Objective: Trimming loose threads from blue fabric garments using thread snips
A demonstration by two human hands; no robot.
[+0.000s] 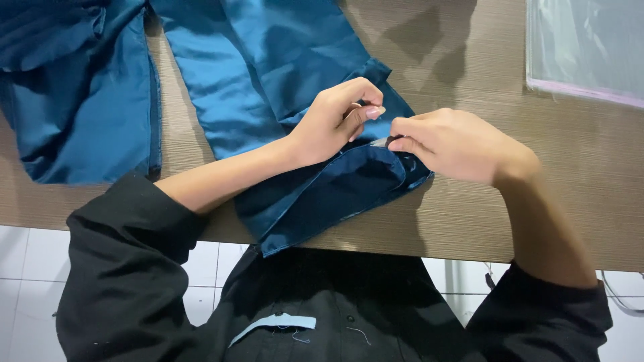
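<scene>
Blue garment (268, 74) lies spread on the wooden table (537, 201), its folded hem at the near edge. Left hand (335, 121) and right hand (456, 144) both pinch that hem, fingers closed. Clear plastic bag (587, 43) lies far right.

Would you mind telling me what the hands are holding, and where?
Both the left hand and right hand pinch the folded edge of the blue garment.
</scene>
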